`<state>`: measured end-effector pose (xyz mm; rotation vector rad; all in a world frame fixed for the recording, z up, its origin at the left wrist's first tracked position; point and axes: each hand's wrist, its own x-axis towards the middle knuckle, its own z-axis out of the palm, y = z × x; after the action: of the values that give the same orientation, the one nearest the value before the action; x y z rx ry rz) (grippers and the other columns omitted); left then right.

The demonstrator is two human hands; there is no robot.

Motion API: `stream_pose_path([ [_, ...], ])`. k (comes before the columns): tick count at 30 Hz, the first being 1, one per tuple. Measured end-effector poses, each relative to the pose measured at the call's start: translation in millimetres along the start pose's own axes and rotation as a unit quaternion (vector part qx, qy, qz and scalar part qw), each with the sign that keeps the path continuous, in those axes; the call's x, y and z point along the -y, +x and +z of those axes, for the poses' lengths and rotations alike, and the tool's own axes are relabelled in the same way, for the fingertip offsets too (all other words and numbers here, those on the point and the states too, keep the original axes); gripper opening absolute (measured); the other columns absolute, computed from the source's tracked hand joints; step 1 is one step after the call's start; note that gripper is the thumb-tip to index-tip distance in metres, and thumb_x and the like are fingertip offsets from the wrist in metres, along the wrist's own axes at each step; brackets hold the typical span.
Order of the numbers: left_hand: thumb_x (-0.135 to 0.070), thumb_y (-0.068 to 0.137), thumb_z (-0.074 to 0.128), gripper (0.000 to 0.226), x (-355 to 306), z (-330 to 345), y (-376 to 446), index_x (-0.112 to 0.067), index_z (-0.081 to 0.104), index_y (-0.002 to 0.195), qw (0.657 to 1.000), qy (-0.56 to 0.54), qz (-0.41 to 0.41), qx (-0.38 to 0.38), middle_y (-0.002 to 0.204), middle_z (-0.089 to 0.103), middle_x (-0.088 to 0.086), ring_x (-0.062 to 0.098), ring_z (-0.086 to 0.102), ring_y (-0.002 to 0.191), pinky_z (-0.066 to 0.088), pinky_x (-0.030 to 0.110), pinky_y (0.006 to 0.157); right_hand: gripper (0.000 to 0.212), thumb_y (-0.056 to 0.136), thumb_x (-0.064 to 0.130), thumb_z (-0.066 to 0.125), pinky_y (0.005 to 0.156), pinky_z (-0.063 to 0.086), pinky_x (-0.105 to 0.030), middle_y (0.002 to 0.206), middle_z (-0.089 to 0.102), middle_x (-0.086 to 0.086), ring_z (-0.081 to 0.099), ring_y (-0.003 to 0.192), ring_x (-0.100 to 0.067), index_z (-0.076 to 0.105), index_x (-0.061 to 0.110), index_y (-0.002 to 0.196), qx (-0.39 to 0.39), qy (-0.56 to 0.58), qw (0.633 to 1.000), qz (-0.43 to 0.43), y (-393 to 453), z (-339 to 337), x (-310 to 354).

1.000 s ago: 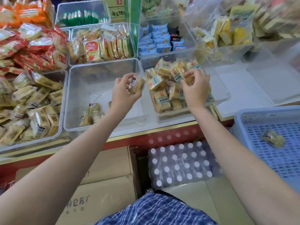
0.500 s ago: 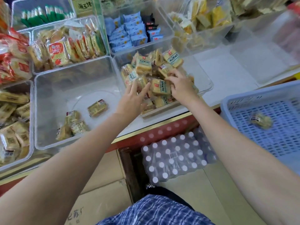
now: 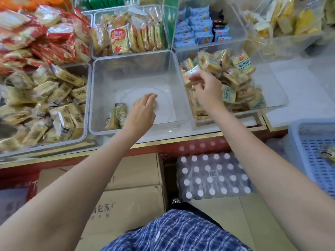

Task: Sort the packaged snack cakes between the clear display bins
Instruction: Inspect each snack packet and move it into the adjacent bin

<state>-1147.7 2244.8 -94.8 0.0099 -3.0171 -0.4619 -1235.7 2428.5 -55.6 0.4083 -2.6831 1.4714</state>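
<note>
My left hand (image 3: 143, 107) is low in the middle clear bin (image 3: 101, 98), centre of frame, fingers loosely extended, palm down; something pale sits under the fingertips but it's blurred, can't tell if I'm gripping it. Just left of that hand, a few snack cakes (image 3: 117, 115) lie on the bin floor. My right hand (image 3: 208, 91), right of centre, reaches into the right bin (image 3: 279, 95), thumb and fingers curled, pinching a wrapped cake (image 3: 194, 70) at the near-left edge of the heaped cakes (image 3: 235, 78). Far left of frame: another bin (image 3: 85, 134) piled w/ yellow packs, blurred, partly cut off. Lower right, a blue basket (image 3: 297, 142) cut by the frame edge, one pack (image 3: 329, 153) inside. Bins sit on the bench (image 3: 199, 137).
</note>
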Motion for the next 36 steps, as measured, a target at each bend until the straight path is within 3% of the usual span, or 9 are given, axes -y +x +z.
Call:
stream_pose_path([
  [2, 0.002, 0.085, 0.050, 0.047, 42, -17, -19, 0.002, 0.047, 0.132, 0.997, 0.046, -0.066, 0.004, 0.135, 0.048, 0.018, 0.038, 0.047, 0.119, 0.032, 0.043, 0.100, 0.030, 0.088, -0.008, 0.040, 0.087, 0.053, -0.038, 0.100, 0.066, -0.011, 0.062, 0.094, -0.024, 0.065, 0.002, 0.101, 0.089, 0.023, 0.996, 0.010, 1, 40, 18],
  [6, -0.019, 0.096, 0.044, 0.047, 109, -39, -53, -0.004, 0.039, 0.139, 0.976, 0.103, -0.188, 0.030, 0.150, 0.032, 0.013, 0.031, 0.026, 0.138, 0.015, 0.045, 0.111, 0.020, 0.090, 0.007, 0.056, 0.087, 0.049, -0.029, 0.109, 0.066, -0.013, 0.060, 0.096, -0.024, 0.067, 0.005, 0.107, 0.279, -0.032, 0.955, 0.097, 4, 120, 39],
  [12, -0.029, 0.097, 0.022, 0.054, 130, -31, -61, -0.011, 0.029, 0.147, 0.981, 0.077, -0.164, 0.070, 0.160, 0.008, 0.006, 0.022, -0.001, 0.147, 0.004, 0.044, 0.118, 0.053, 0.087, 0.017, 0.064, 0.095, 0.046, -0.035, 0.133, 0.053, -0.012, 0.054, 0.115, -0.027, 0.044, 0.008, 0.136, 0.472, -0.195, 0.857, 0.074, 2, 214, 49],
  [16, -0.031, 0.099, 0.024, 0.053, 130, -32, -61, -0.014, 0.024, 0.149, 0.981, 0.067, -0.166, 0.079, 0.160, 0.004, 0.004, 0.022, -0.004, 0.147, 0.001, 0.045, 0.118, 0.061, 0.080, 0.015, 0.072, 0.080, 0.044, -0.029, 0.122, 0.056, -0.009, 0.055, 0.112, -0.028, 0.043, 0.010, 0.133, 0.457, -0.244, 0.853, 0.064, 5, 237, 43],
  [21, -0.033, 0.102, 0.021, 0.054, 131, -35, -61, -0.014, 0.015, 0.152, 0.980, 0.049, -0.167, 0.097, 0.161, -0.001, 0.002, 0.020, -0.009, 0.147, -0.007, 0.042, 0.117, 0.043, 0.072, 0.022, 0.081, 0.082, 0.048, -0.037, 0.109, 0.059, -0.006, 0.055, 0.096, -0.026, 0.049, 0.019, 0.100, 0.303, -0.074, 0.943, 0.114, 12, 206, 46],
  [25, -0.023, 0.103, 0.031, 0.041, 127, -43, -57, -0.008, 0.048, 0.137, 0.980, -0.088, -0.180, -0.025, 0.149, 0.039, 0.008, 0.023, 0.020, 0.143, 0.005, 0.032, 0.115, 0.032, 0.076, 0.009, 0.077, 0.073, 0.055, -0.040, 0.092, 0.053, 0.004, 0.059, 0.078, -0.017, 0.049, 0.023, 0.082, 0.251, 0.146, 0.946, 0.146, 0, 170, 60],
  [28, -0.022, 0.101, 0.041, 0.032, 119, -59, -46, -0.011, 0.062, 0.123, 0.937, -0.266, -0.219, -0.058, 0.118, 0.063, 0.003, 0.023, 0.050, 0.114, 0.033, 0.022, 0.093, 0.024, 0.082, 0.003, 0.071, 0.060, 0.057, -0.031, 0.090, 0.056, -0.006, 0.065, 0.068, -0.015, 0.050, 0.013, 0.089, 0.232, 0.287, 0.915, 0.162, -5, 157, 71],
  [32, -0.018, 0.092, 0.060, 0.022, 116, -82, -35, -0.012, 0.062, 0.113, 0.806, -0.531, -0.260, -0.020, 0.107, 0.066, 0.004, 0.019, 0.066, 0.095, 0.055, 0.033, 0.088, 0.009, 0.089, 0.006, 0.062, 0.062, 0.054, -0.025, 0.088, 0.061, -0.009, 0.066, 0.068, -0.013, 0.053, 0.009, 0.088, 0.213, 0.372, 0.881, 0.198, -4, 143, 83],
  [36, -0.015, 0.088, 0.065, 0.019, 117, -94, -36, -0.014, 0.063, 0.106, 0.795, -0.543, -0.266, -0.053, 0.095, 0.066, 0.002, 0.013, 0.065, 0.089, 0.054, 0.025, 0.084, 0.008, 0.088, 0.011, 0.065, 0.062, 0.049, -0.021, 0.074, 0.064, 0.000, 0.059, 0.067, -0.009, 0.063, 0.009, 0.080, 0.219, 0.322, 0.902, 0.187, 2, 129, 81],
])
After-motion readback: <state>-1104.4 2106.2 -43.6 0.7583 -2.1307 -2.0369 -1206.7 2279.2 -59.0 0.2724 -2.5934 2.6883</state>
